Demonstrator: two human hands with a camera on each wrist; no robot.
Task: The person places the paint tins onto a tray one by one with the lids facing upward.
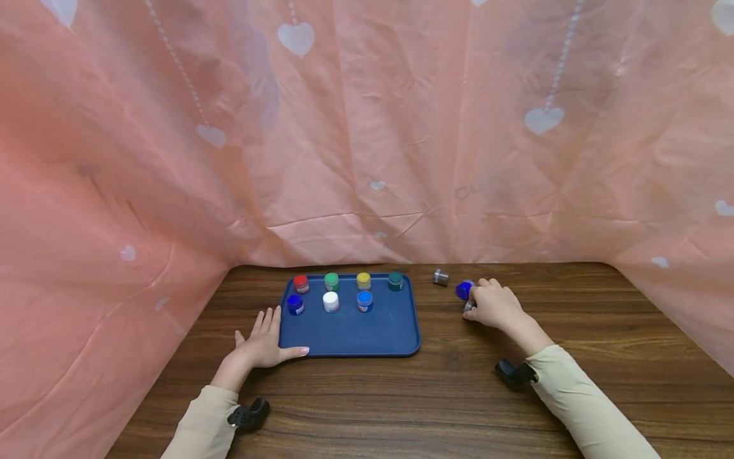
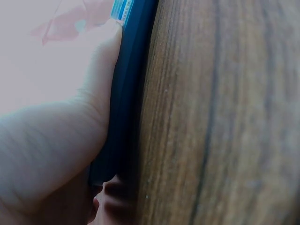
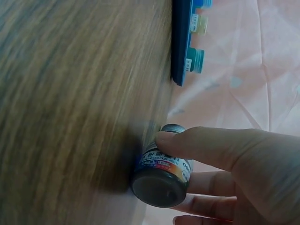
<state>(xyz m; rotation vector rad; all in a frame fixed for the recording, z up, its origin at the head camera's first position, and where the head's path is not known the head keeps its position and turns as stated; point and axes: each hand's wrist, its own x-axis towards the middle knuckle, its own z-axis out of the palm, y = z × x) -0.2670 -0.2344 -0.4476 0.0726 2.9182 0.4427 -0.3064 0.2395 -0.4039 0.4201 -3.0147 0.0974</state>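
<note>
Right hand (image 1: 494,305): right of centre in head view, thumb and fingers pinching a small dark-grey labelled paint jar (image 3: 159,187).
Held jar: lower centre of right wrist view, flat round end toward camera.
Deep-blue round-topped jar (image 1: 464,291): just beyond the right fingers; can't tell if touching.
Small grey cylindrical piece (image 1: 440,277): on its side, right of tray.
Left hand (image 1: 260,341): lower left of centre, fingers straight, thumb spread wide, against tray's left edge and near corner.
Blue rectangular plastic tray (image 1: 350,335): centre of frame.
Tray, far row: red jar (image 1: 301,284), green jar (image 1: 331,282), yellow jar (image 1: 364,281), dark teal jar (image 1: 395,281).
Tray, second row: dark-blue jar (image 1: 295,305), white jar (image 1: 331,301), lighter-blue jar (image 1: 364,301).
Table: brown wood-grain top (image 1: 367,408).
Backdrop: pink curtain with white hearts (image 1: 401,159).
</note>
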